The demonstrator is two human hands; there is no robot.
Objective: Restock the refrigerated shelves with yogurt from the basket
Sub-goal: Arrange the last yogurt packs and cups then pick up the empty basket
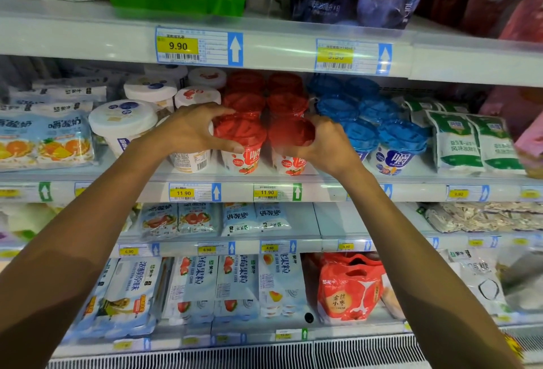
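Two red-lidded strawberry yogurt cups stand side by side at the front of the middle shelf (332, 190). My left hand (191, 129) grips the left red-lidded cup (241, 133) from its left side, fingers curled over the lid. My right hand (326, 140) wraps the right red-lidded cup (289, 133) from the right. More red-lidded cups (264, 95) are lined up in two rows behind them. The basket is out of view.
Blue-lidded cups (382, 130) stand right of the red ones, white tubs (123, 121) to the left. Green-and-white pouches (470, 139) fill the far right. The shelf above (88, 36) hangs low over the cups. Lower shelves hold yogurt packs and a red bag (349, 289).
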